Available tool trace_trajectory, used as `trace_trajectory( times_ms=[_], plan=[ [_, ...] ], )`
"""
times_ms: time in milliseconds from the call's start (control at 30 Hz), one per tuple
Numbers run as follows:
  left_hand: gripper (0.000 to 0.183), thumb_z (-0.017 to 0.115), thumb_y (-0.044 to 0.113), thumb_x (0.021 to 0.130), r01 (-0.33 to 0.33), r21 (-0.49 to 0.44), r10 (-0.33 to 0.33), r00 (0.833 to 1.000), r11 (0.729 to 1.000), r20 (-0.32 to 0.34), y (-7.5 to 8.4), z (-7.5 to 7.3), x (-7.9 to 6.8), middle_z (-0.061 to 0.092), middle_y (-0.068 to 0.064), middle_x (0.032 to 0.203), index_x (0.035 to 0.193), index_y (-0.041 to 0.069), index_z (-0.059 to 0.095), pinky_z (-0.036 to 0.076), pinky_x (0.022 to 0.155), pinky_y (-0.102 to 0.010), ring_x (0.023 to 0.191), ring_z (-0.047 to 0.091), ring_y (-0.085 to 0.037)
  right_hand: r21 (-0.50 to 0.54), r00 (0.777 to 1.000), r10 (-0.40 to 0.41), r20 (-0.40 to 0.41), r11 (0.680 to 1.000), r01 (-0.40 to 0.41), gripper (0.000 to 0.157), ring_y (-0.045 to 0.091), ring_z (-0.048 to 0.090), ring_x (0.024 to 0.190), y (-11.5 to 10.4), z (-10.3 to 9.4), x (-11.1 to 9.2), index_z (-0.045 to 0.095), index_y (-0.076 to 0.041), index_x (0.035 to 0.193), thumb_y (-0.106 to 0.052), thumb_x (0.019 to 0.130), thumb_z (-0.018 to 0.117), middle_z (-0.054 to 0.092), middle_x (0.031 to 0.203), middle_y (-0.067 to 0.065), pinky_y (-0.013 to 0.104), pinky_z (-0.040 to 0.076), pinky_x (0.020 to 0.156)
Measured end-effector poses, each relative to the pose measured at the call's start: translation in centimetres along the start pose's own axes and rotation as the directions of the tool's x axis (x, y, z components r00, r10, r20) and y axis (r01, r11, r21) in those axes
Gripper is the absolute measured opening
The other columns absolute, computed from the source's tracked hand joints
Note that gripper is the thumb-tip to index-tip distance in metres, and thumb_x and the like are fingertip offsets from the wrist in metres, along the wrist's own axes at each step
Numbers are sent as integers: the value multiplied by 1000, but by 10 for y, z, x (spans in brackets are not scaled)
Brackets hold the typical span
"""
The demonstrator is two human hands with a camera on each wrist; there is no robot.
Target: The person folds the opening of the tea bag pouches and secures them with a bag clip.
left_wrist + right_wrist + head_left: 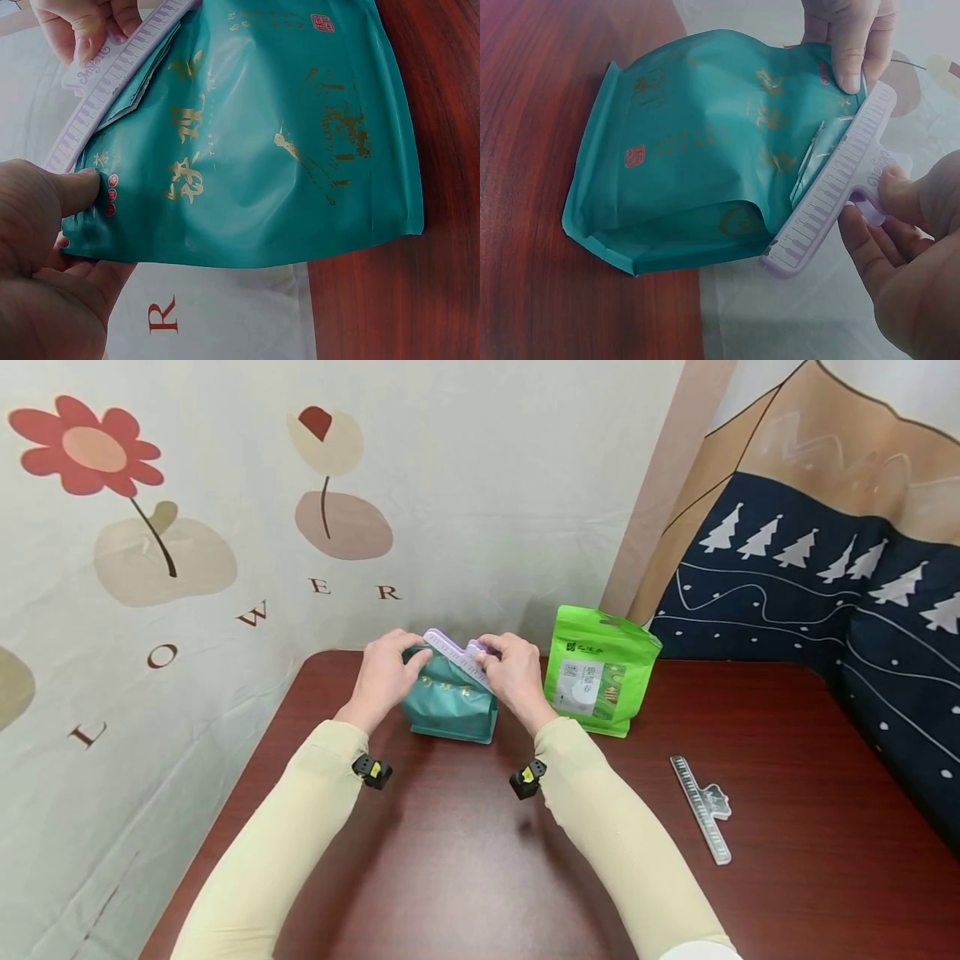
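A teal foil bag (450, 697) with gold lettering stands upright on the table. Its folded top is seen close up in the left wrist view, where the left hand (45, 247) pinches a top corner between thumb and fingers. Across the top lies a long lilac clip (832, 187) with a piano-key pattern. The right hand (915, 232) pinches that clip's handle between thumb and fingers. In the head view the left hand (386, 677) is at the bag's left side and the right hand (516, 672) at its right.
Just right of the teal bag stands a bright green pouch (603, 668). Farther right on the dark red table (465, 877) lies a clear clip (702, 810) with a similar pattern. A printed cloth (487, 485) hangs behind the table.
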State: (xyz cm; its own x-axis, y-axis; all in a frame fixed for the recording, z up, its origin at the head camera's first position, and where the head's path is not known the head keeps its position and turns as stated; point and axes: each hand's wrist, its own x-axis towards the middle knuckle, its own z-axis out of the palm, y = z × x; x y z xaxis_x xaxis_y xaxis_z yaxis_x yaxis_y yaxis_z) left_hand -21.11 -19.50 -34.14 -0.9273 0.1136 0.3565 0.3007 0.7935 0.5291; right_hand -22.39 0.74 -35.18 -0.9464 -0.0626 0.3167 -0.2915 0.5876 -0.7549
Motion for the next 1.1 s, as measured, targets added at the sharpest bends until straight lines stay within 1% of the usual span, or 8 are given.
trace_trajectory(
  times_ms=[300, 467, 600, 800, 933, 1100],
  plan=[
    [31, 67, 16, 101, 20, -1, -20, 1000, 1000, 20, 0, 0, 1, 68, -20, 120, 125, -3, 70, 52, 94, -51, 111, 65, -38, -3, 999, -20, 29, 1000, 20, 23, 29, 65, 91, 1, -4, 1, 80, -8, 115, -10, 93, 76, 73, 100, 11, 38, 54, 81],
    [32, 66, 17, 102, 34, 6, -34, 999, 999, 28, 0, -1, 1, 68, -20, 122, 127, -3, 69, 51, 96, -52, 114, 64, -39, -23, 998, -40, 45, 999, 41, 22, 29, 65, 90, 1, -5, 1, 80, -8, 114, -10, 92, 77, 73, 98, 11, 38, 53, 80],
    [32, 66, 17, 102, 34, 7, -34, 999, 999, 38, 0, -1, 0, 67, -21, 123, 127, -3, 68, 51, 97, -52, 115, 63, -39, -32, 997, -46, 56, 998, 48, 22, 29, 65, 90, 1, -6, 1, 80, -9, 115, -10, 93, 76, 73, 98, 11, 38, 53, 81],
    [32, 66, 15, 101, 24, -6, -23, 999, 1000, 31, 0, 0, 2, 65, -22, 125, 127, -4, 67, 48, 101, -53, 118, 61, -40, 6, 993, -77, 88, 997, 76, 25, 27, 66, 91, 6, -9, 2, 78, -7, 118, -11, 94, 75, 73, 101, 11, 38, 54, 83],
    [35, 65, 15, 101, 18, -14, -18, 1000, 1000, 25, 0, 2, 2, 63, -22, 127, 131, -3, 64, 47, 102, -54, 119, 59, -40, 27, 989, -98, 109, 995, 95, 27, 25, 68, 94, 9, -13, 2, 77, -8, 121, -13, 94, 76, 74, 104, 10, 38, 54, 87],
    [38, 65, 14, 100, 10, -37, -10, 1000, 999, 7, 4, 2, 2, 59, -21, 129, 135, 0, 60, 46, 99, -53, 115, 56, -37, 56, 986, -82, 143, 996, 75, 31, 25, 72, 99, 12, -17, 1, 74, -6, 125, -14, 95, 75, 75, 112, 11, 36, 56, 90]
  ],
)
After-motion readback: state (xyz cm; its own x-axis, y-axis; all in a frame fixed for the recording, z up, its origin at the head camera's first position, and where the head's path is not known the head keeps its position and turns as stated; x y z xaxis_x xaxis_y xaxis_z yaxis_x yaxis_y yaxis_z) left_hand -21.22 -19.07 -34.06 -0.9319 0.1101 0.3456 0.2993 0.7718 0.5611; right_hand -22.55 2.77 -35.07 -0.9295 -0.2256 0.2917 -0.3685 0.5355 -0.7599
